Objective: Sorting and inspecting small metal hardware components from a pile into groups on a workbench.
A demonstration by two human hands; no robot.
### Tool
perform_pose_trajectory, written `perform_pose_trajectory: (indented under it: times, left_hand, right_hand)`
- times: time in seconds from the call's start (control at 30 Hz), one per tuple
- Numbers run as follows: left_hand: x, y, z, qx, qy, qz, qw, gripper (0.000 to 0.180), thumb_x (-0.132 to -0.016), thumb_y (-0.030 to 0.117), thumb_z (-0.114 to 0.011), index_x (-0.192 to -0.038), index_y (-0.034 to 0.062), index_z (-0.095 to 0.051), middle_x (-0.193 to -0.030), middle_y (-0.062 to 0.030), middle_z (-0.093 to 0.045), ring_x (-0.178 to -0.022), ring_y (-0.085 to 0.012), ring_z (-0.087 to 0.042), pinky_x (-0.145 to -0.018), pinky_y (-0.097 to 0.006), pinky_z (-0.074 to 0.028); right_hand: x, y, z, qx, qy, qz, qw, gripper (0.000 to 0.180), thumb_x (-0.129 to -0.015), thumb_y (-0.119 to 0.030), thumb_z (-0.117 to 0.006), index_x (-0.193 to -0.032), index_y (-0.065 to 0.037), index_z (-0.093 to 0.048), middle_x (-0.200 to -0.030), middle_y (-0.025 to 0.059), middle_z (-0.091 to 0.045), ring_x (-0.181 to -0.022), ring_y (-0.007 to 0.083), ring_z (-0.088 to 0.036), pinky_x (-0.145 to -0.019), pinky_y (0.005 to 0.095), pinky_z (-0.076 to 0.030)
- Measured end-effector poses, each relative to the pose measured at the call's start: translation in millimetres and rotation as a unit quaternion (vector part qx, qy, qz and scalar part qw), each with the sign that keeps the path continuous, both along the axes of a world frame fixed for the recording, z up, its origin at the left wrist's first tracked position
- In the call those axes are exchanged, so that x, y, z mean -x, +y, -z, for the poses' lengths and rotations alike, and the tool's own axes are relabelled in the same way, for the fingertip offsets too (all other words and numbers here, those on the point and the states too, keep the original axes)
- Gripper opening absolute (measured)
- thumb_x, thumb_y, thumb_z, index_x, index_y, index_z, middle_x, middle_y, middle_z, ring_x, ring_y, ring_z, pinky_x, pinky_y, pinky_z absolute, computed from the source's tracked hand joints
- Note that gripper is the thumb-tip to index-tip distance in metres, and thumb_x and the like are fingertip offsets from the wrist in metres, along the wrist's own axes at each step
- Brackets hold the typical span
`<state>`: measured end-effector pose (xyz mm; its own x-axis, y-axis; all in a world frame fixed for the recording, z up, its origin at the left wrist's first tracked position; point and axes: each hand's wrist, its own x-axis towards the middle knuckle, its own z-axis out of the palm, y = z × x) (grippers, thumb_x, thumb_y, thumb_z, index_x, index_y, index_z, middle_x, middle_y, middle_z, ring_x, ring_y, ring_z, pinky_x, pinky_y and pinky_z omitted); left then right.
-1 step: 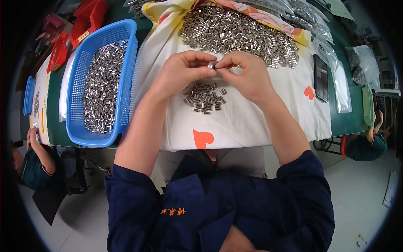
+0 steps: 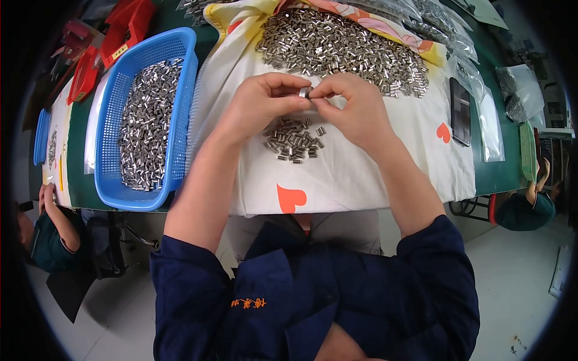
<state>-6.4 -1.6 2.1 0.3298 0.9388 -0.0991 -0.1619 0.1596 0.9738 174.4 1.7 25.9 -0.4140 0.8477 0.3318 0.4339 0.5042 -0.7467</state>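
Observation:
My left hand (image 2: 260, 101) is closed, and a small shiny metal cylinder (image 2: 304, 92) shows between its fingertips. Right beside it my right hand (image 2: 354, 107) pinches thumb and forefinger together at the cylinder's end. A tiny dark bit shows at that pinch, too small to make out. On the white cloth (image 2: 361, 180) below the hands lies a small heap of metal cylinders (image 2: 294, 141). Beyond the hands spreads a much larger pile of the same short cylinders (image 2: 337, 48).
At left stands a blue plastic basket (image 2: 189, 90) holding many cylinders. Red bins (image 2: 123, 30) are behind it. A phone (image 2: 460, 111) and clear plastic bags (image 2: 490, 132) lie at right. Co-workers sit at both sides, one at left (image 2: 57, 234), another at right (image 2: 524, 210).

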Motion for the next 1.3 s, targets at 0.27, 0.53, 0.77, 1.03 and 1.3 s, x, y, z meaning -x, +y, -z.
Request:
perform_pose_trajectory:
  times: [0.27,0.53,0.77,1.03,1.3]
  left_hand:
    - [1.3,-2.0,-4.4,-0.009,0.039,-0.009,0.999,0.029,-0.072,0.002,-0.065,-0.099,-0.0047,-0.057,-0.085,-0.0079,-0.063,-0.077,-0.0106,-0.059,-0.07,-0.021,-0.048]
    - [3.9,-5.1,-8.1,0.014,0.088,0.03,0.996,0.028,-0.07,0.004,-0.067,-0.096,-0.0016,-0.06,-0.083,-0.0044,-0.063,-0.075,-0.007,-0.058,-0.069,-0.019,-0.046]
    - [1.3,-3.5,-5.4,0.001,0.067,0.027,0.997,0.026,-0.072,0.003,-0.066,-0.097,-0.0014,-0.06,-0.083,-0.004,-0.062,-0.075,-0.0068,-0.057,-0.068,-0.019,-0.045]
    - [2.0,-1.5,-6.2,0.012,0.037,0.005,0.999,0.028,-0.073,0.002,-0.064,-0.1,-0.0021,-0.057,-0.085,-0.0052,-0.062,-0.076,-0.009,-0.058,-0.069,-0.02,-0.046]
    - [3.0,-1.4,-6.0,0.007,-0.008,0.001,1.0,0.03,-0.074,0.002,-0.064,-0.102,-0.0028,-0.055,-0.086,-0.0076,-0.062,-0.079,-0.0105,-0.059,-0.072,-0.021,-0.046]
  right_hand:
    - [-1.0,2.7,1.5,-0.041,-0.007,-0.002,0.999,0.009,-0.069,-0.008,-0.061,-0.078,-0.006,-0.062,-0.073,0.0076,-0.061,-0.07,0.023,-0.057,-0.064,0.0312,-0.045]
    - [-16.1,22.4,-1.8,0.014,-0.066,0.062,0.996,0.011,-0.07,-0.013,-0.062,-0.078,-0.006,-0.062,-0.075,0.0069,-0.06,-0.073,0.0209,-0.055,-0.068,0.0323,-0.043]
    - [-8.4,34.4,25.3,-0.205,-0.211,0.089,0.952,0.009,-0.069,-0.014,-0.06,-0.076,-0.011,-0.064,-0.076,0.004,-0.056,-0.08,0.0221,-0.05,-0.074,0.0356,-0.039]
    - [-7.4,26.5,13.7,-0.142,-0.205,0.03,0.968,0.009,-0.07,-0.013,-0.061,-0.077,-0.007,-0.063,-0.075,0.0053,-0.059,-0.074,0.0222,-0.054,-0.068,0.0341,-0.042]
    - [-0.5,4.1,-0.3,0.079,0.06,-0.008,0.995,0.009,-0.071,-0.009,-0.061,-0.078,-0.004,-0.062,-0.077,0.0064,-0.06,-0.074,0.0202,-0.057,-0.065,0.0297,-0.045]
